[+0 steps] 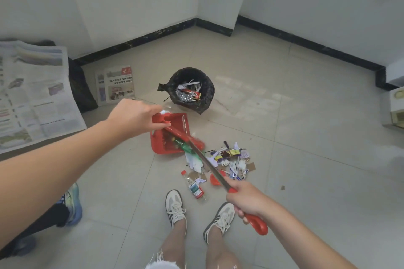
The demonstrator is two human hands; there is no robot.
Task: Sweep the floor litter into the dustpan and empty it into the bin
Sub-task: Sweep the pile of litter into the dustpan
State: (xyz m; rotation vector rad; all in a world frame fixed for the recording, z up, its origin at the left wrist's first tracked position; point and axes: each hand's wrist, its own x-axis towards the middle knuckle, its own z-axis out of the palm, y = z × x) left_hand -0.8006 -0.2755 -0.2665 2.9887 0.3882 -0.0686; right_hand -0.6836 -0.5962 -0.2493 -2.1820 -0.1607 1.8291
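Note:
My left hand (136, 116) grips the handle of a red dustpan (172, 123), which stands on the tiled floor with its mouth toward the litter. My right hand (246, 200) grips the red-ended metal handle of a broom (209, 164). The broom's red head sits blurred at the dustpan's mouth, against a green bottle (185, 147). A pile of paper scraps and wrappers (231, 159) lies right of the dustpan. A clear bottle with a red cap (194, 188) lies nearer my feet. Behind the dustpan stands a bin lined with a black bag (205, 91), holding wrappers and paper.
Newspapers lie on the left: a large spread one (35, 98) and a folded one (115, 85) leaning by the wall. My own feet in white sneakers (176, 207) stand below the litter. Another person's shoe (73, 205) is at the lower left. Black skirting runs along the walls.

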